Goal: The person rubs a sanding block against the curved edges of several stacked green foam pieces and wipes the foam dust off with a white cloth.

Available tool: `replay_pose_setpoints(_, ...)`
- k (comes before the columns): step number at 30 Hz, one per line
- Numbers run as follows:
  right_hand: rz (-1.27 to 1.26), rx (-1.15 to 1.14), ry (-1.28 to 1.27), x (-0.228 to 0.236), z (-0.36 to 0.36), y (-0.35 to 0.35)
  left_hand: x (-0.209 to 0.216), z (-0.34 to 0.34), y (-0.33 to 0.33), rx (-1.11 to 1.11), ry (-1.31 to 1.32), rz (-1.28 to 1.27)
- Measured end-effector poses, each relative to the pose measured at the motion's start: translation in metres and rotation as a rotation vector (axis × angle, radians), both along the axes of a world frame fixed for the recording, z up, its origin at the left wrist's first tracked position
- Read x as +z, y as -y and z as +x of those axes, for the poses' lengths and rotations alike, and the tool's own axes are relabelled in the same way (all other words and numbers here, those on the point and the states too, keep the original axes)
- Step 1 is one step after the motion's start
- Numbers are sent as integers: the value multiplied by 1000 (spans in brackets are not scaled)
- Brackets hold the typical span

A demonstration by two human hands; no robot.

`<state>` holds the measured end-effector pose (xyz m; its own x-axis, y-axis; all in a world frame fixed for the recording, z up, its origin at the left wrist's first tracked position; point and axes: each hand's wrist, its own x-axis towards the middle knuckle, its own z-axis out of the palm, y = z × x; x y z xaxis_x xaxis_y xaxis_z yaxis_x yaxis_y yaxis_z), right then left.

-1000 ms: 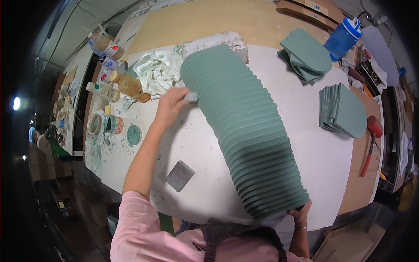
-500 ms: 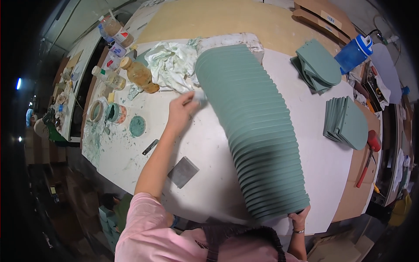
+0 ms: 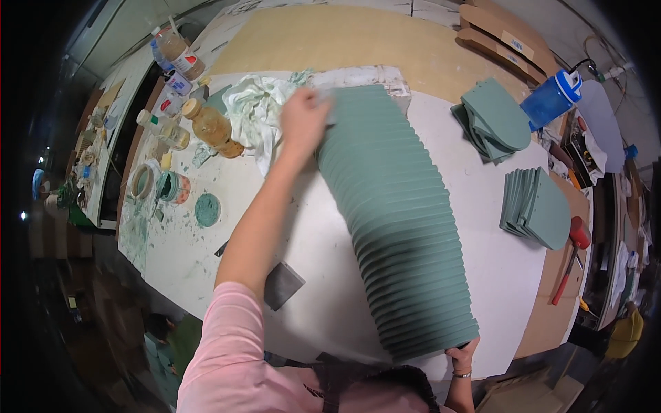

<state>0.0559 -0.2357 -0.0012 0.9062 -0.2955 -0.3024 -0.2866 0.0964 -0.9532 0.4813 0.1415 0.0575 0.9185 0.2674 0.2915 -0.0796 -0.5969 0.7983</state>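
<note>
A long row of green round-edged panels (image 3: 406, 220), packed face to face, stretches across the table from near my body to the far side. My left hand (image 3: 301, 122), smeared by motion, is closed at the far left edge of the row. A small pale pad (image 3: 329, 107), too blurred to name, shows at its fingertips against the panels. At the near right corner, my right hand (image 3: 463, 352) grips the end of the row, its fingers partly hidden beneath it. A crumpled white cloth (image 3: 251, 110) lies just left of my left hand.
On the left stand a brown-stained bottle (image 3: 212, 127), a green paint jar (image 3: 172, 187) and a green-coated disc (image 3: 207, 210). A grey block (image 3: 283, 286) lies under my left forearm. Loose green panels (image 3: 540, 206), a red mallet (image 3: 580, 234) and a blue jug (image 3: 551, 102) are at right.
My left hand has moved away from me along the row's left edge with the pale pad. My right hand stays at the near end. The whole view has shifted slightly.
</note>
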Motion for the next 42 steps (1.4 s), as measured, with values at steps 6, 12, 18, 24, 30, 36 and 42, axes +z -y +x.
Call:
replay_pose_setpoints(6,18,21,13,-5,3,-1,24,35,94,-196,64,599)
replay_pose_setpoints(12,-158,89,-85,-14,-9,14,41,13,15,-3,-97,761)
replay_pose_setpoints(18,-259,185,-42,-21,-8,19,28,36,91,-99,34,676)
replay_pose_setpoints(24,-111,97,-33,-19,-13,15,37,40,31,42,-134,742)
replay_pose_setpoints(30,-26,123,-73,-24,-12,18,35,48,92,-226,211,844)
replay_pose_setpoints(36,-165,132,-36,-24,-14,21,36,70,63,-161,41,722)
replay_pose_setpoints(42,-150,158,-66,-20,-8,19,34,71,83,-134,92,764)
